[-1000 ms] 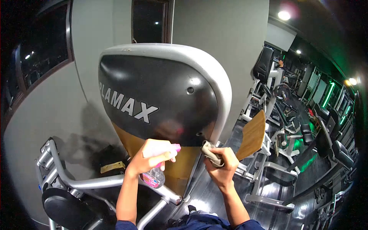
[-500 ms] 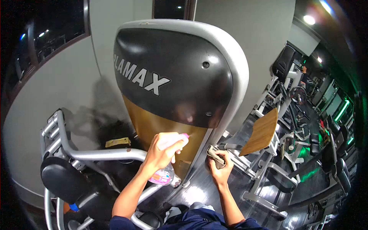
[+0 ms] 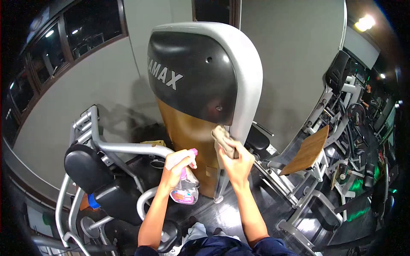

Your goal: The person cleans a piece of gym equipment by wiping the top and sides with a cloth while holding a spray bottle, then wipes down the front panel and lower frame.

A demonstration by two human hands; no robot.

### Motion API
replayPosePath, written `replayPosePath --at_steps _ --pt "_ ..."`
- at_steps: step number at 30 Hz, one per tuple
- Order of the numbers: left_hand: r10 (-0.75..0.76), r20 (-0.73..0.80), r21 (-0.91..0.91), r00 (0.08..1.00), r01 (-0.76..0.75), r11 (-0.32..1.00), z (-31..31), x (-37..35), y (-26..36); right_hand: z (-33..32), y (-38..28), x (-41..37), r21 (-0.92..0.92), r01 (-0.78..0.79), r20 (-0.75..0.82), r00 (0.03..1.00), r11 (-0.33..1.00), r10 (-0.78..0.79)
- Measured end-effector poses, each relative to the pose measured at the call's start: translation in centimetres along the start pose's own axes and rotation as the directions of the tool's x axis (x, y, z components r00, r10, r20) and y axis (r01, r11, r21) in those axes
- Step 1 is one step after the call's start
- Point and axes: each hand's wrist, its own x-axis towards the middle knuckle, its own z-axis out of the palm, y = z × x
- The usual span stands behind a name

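My left hand [image 3: 176, 167] is wrapped round the neck and trigger of a clear spray bottle [image 3: 186, 193] with a pink nozzle and a pink label. In my right hand [image 3: 237, 162] is a bunched beige cloth [image 3: 223, 138], raised near the lower right edge of the machine's panel; whether it touches cannot be told. The tall machine cover [image 3: 192, 77] has a dark grey upper part with white lettering, a gold-brown lower panel [image 3: 188, 132] and a silver rim [image 3: 250, 81].
At left is a black padded seat [image 3: 87, 168] with silver bars [image 3: 124, 147]. A wooden board [image 3: 306, 151] on a metal frame stands at right, with more gym machines beyond. A person [image 3: 367, 94] is far back at right.
My right hand has lifted the cloth up and left toward the panel. The view has shifted, and the machine appears narrower. My left hand still holds the bottle.
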Motion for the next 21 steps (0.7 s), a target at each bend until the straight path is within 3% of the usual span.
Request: replayPosePath --at_steps 4,8,11,15,18,21 --pt "-0.129 -0.062 -0.091 0.990 0.123 0.988 0.4 -2.1 0.2 1.8 -0.8 1.3 -0.083 -0.056 -0.061 0.997 0.995 0.051" --pt "-0.089 -0.060 -0.037 0.994 0.086 0.996 -0.6 -2.6 0.2 2.4 -0.7 0.6 -0.133 -0.132 -0.105 0.987 0.982 0.119" --pt "-0.075 -0.031 -0.008 0.997 0.074 0.997 -2.2 -2.0 -0.2 2.1 0.2 -0.6 -0.272 -0.230 -0.016 0.972 0.934 0.235" --pt "-0.121 -0.030 -0.099 0.992 0.117 0.988 -3.5 -0.7 -0.2 2.4 0.9 -2.0 -0.240 -0.277 -0.039 0.960 0.930 0.276" --pt "-0.102 0.033 -0.133 0.994 0.105 0.985 -4.9 0.8 -0.7 2.9 -1.3 -0.2 -0.114 -0.200 -0.170 0.969 0.973 0.179" --pt "-0.057 0.053 -0.170 0.997 0.066 0.983 -5.5 1.9 -1.0 3.8 -2.5 1.1 -0.152 -0.101 -0.257 0.965 0.983 0.060"
